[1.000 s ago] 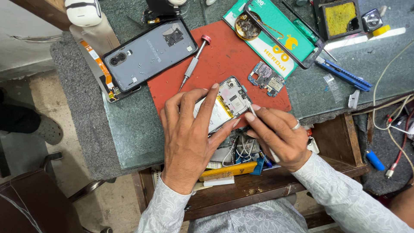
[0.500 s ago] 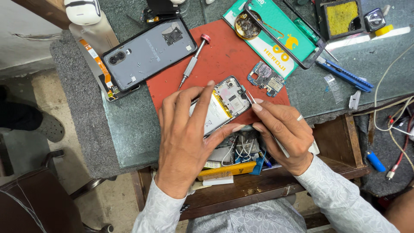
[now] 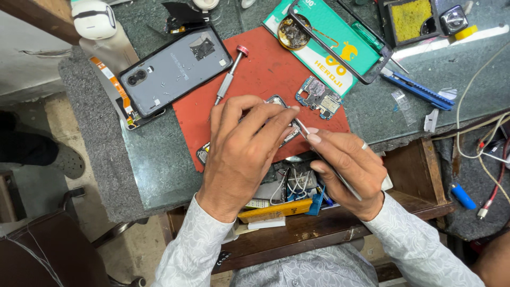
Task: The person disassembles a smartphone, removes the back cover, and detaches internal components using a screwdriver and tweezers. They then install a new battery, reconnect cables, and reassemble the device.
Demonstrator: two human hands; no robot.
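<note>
Dark green stone bench [image 3: 159, 159] with rough grey edge, open wooden drawer [image 3: 414, 175] below, dusty concrete floor [image 3: 32, 180], brown chair [image 3: 48, 255] at lower left

Both hands close together, palms down.
Left hand [image 3: 241, 154] spreads flat with fingers extended; right hand [image 3: 345, 172] pinches, index finger pointing forward.
</note>
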